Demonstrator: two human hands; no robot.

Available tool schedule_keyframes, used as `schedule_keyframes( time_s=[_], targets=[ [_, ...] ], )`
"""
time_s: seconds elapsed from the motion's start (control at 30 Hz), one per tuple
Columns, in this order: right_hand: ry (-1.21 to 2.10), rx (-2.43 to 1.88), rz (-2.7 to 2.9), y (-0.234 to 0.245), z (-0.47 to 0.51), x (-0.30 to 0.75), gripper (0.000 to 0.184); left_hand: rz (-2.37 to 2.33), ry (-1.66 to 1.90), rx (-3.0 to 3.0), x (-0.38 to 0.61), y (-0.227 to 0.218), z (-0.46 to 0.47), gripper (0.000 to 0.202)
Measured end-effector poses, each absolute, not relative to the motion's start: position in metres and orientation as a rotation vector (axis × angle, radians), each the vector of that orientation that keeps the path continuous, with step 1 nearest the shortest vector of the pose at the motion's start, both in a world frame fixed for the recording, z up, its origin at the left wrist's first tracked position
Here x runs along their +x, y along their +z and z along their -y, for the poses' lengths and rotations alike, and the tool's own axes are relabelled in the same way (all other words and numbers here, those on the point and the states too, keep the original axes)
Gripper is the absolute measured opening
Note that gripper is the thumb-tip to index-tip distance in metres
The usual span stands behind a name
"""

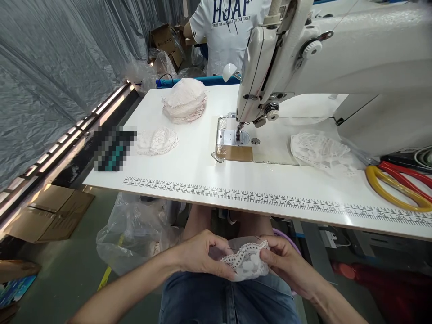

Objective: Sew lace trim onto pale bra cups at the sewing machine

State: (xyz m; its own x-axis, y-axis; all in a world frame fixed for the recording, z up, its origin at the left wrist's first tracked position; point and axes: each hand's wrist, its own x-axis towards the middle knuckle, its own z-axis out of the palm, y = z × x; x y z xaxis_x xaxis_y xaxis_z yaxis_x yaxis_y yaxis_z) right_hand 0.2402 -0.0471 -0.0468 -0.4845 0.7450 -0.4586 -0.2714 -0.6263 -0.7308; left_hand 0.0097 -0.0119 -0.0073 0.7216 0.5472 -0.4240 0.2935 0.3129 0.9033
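Note:
Over my lap I hold a piece of white lace (250, 261) with a scalloped, dotted edge and some sheer fabric behind it. My left hand (211, 255) pinches its left end between thumb and fingers. At the other end, my right hand (281, 256) grips the lace with the thumb on top. Both hands are below the front edge of the sewing table (202, 173). On the table beyond them stands a white sewing machine (259, 85), its presser foot (239, 132) over the metal plate. The fingertips behind the lace are partly hidden.
A stack of pale pink cup-shaped fabric (185, 101) and some lace pieces (158, 141) lie on the left. More lace (319, 150) sits right of the needle, near yellow-handled scissors (388, 193). A plastic bag (131, 229) hangs below the table; a person (226, 40) is beyond it.

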Motion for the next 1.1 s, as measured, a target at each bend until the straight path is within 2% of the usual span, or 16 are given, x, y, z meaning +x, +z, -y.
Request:
schedule_keyframes(
  time_s=[0.4, 0.53, 0.8, 0.93, 1.03, 1.1],
  targets=[
    [2.117, -1.026, 0.79, -0.053, 0.047, 0.247, 0.028, -0.829, 0.228, 1.02, -0.001, -0.015, 0.013, 0.034],
    [2.12, -1.041, 0.823, -0.05, 0.045, 0.246, 0.032, -0.905, 0.202, 1.08, -0.002, -0.013, 0.013, 0.037],
    [2.118, -1.044, 0.925, -0.048, 0.04, 0.246, 0.03, -0.87, 0.212, 1.317, -0.006, -0.008, 0.008, 0.03],
    [1.945, -1.084, 1.255, -0.027, 0.031, 0.243, 0.02, -0.852, 0.216, 1.575, -0.013, 0.017, 0.014, 0.021],
    [1.589, -1.04, 1.707, 0.0, 0.027, 0.242, 0.013, -0.826, 0.188, 1.77, -0.017, 0.053, 0.024, 0.017],
    [1.372, -0.965, 1.937, 0.016, 0.026, 0.242, 0.018, -0.657, 0.178, 1.764, -0.017, 0.071, 0.026, 0.019]
  ],
)
